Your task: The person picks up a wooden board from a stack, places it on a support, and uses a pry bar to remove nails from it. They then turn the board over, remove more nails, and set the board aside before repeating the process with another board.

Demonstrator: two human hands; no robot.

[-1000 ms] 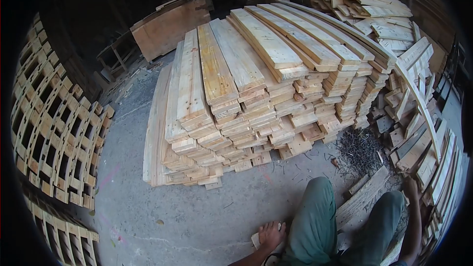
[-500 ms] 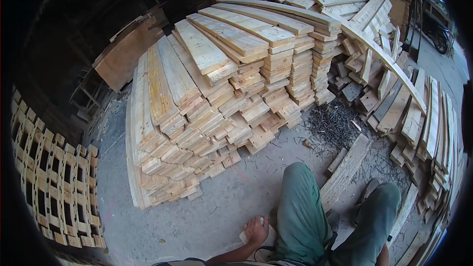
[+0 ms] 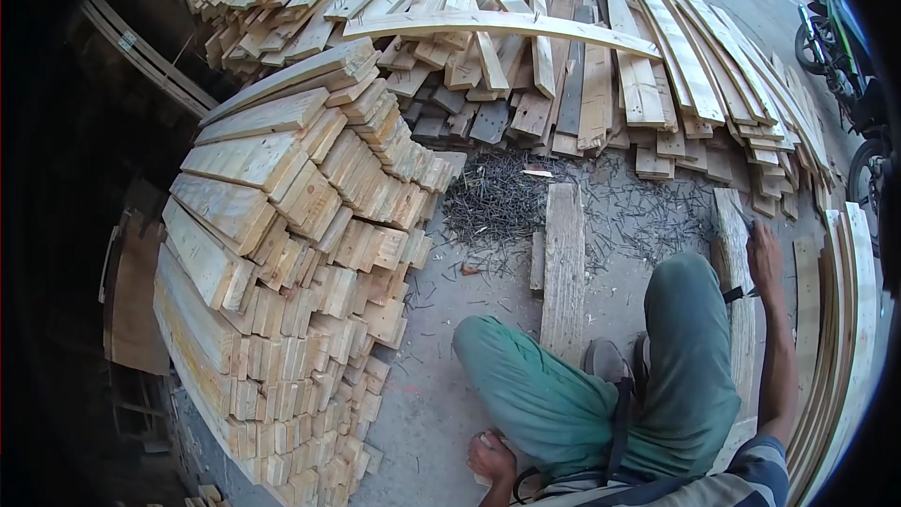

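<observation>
The person sat on the concrete floor (image 3: 422, 413) in green trousers, knees bent. The left hand (image 3: 491, 458) pressed down on the floor beside the hip, fingers curled over what may have been a small block, though the view did not settle this. The right hand (image 3: 762, 258) lay flat with fingers spread on a weathered plank (image 3: 737, 253) stretched alongside the right leg; whether it gripped the edge could not be told. A second plank (image 3: 564, 268) lay between the legs, running away from the body. Beyond its far end spread a dark heap of loose nails (image 3: 497, 207). To the left stood a tall stack of clean sawn boards (image 3: 282, 253), ends toward the viewer; further off lay a jumbled pile of old boards (image 3: 563, 84), topped by one long curved strip (image 3: 497, 26). The work in hand appeared to be taking up the plank at the right for handling; the next move would probably call for a firm grasp and drawing it nearer.
</observation>
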